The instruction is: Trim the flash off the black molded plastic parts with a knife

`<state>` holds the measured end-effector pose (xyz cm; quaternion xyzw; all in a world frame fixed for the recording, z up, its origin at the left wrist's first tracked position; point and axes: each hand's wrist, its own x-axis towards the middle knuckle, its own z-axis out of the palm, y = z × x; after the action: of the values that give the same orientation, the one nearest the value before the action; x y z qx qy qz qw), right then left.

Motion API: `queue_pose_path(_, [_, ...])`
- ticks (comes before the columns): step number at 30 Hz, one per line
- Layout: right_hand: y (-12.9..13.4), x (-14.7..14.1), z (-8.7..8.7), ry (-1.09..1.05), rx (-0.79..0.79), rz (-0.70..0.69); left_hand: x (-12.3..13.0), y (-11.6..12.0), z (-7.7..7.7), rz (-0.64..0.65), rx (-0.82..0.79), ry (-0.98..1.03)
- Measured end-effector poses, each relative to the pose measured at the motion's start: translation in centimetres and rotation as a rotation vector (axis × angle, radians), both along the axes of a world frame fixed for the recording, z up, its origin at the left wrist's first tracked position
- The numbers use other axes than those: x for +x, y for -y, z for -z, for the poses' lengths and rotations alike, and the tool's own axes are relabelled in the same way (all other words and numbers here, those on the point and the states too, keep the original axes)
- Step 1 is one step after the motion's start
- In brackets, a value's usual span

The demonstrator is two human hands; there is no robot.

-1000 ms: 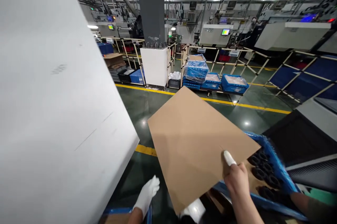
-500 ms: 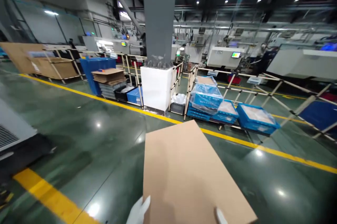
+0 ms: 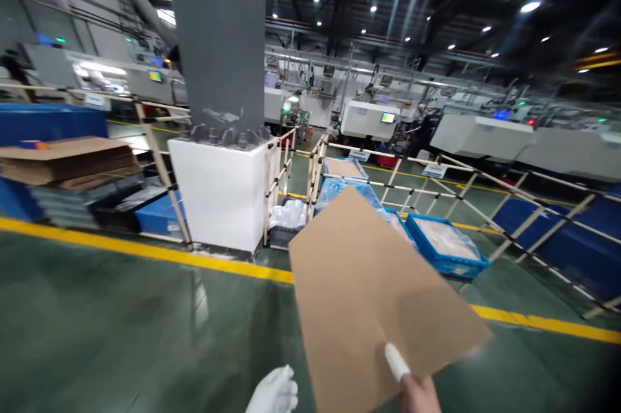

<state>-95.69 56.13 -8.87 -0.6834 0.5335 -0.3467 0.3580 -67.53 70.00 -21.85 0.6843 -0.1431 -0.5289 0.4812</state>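
A flat brown cardboard sheet (image 3: 354,296) slants across the lower middle of the head view, one corner pointing up and away. My right hand (image 3: 411,379) grips its near edge, with the white-covered thumb lying on top and bare skin showing below it. The fingers beneath the sheet are hidden. To the left of the sheet is my left hand (image 3: 274,391) in a white glove, apart from the cardboard. Its fingers are loosely bent and hold nothing.
Ahead stand blue crates (image 3: 449,245), some with plastic film, beside a pipe railing (image 3: 466,189). A grey column on a white base (image 3: 218,196) rises left of them. Stacked cardboard (image 3: 68,160) lies further left. A yellow line (image 3: 145,251) crosses the green floor.
The view has moved closer to the column and crates and turned right. My left hand has let go of the cardboard sheet. The sheet has tilted, staying in my right hand.
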Motion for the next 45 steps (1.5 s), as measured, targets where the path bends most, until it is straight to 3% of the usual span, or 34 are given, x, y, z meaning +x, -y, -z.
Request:
queue_pose_path(4, [15.5,2.7,-7.0,-0.115,-0.239,0.145,4.6,19.8,-2.2,0.139,-0.08,-0.081])
queue_pose_path(7, [28.1,5.2,-12.0,-0.226,-0.354,0.105,6.7,32.0,-4.4,0.238,-0.138,-0.102])
queue_pose_path(9, [36.3,7.2,-13.4,-0.309,-0.399,0.038,7.7,38.7,-4.9,0.288,-0.189,-0.09])
queue_pose_path(11, [44.6,9.6,-13.1,-0.39,-0.432,-0.041,8.8,45.0,-4.6,0.297,-0.247,-0.058])
queue_pose_path(16, [65.4,16.6,-8.1,-0.59,-0.42,-0.282,12.4,59.9,-3.4,0.149,-0.324,0.089])
queue_pose_path(20, [78.7,22.2,-3.4,-0.733,-0.3,-0.419,15.1,70.4,-5.5,0.021,-0.304,0.242])
queue_pose_path(22, [82.9,24.7,-1.2,-0.796,-0.221,-0.456,16.3,74.8,-7.3,-0.016,-0.278,0.328])
queue_pose_path(25, [86.8,27.4,2.3,-0.864,-0.099,-0.513,18.0,81.0,-9.2,-0.022,-0.213,0.47])
queue_pose_path(28, [89.6,28.6,5.7,-0.859,0.028,-0.652,19.3,87.9,-9.2,0.072,-0.151,0.648])
queue_pose_path(30, [92.0,28.6,7.6,-0.817,0.101,-0.741,20.0,93.4,-8.1,0.227,-0.133,0.776])
queue_pose_path(32, [95.1,28.0,9.1,-0.788,0.146,-0.747,20.5,99.0,-6.3,0.437,-0.118,0.879])
queue_pose_path(36, [102.4,26.3,11.5,-0.851,0.178,-0.559,21.0,107.8,-1.7,0.799,-0.014,0.999])
queue_pose_path(40, [109.5,26.2,15.5,-0.956,0.18,-0.478,21.0,111.3,3.2,0.981,0.121,1.042])
queue_pose_path(45, [114.1,27.8,23.7,-1.034,0.187,-0.489,19.9,112.4,9.1,1.07,0.353,1.042])
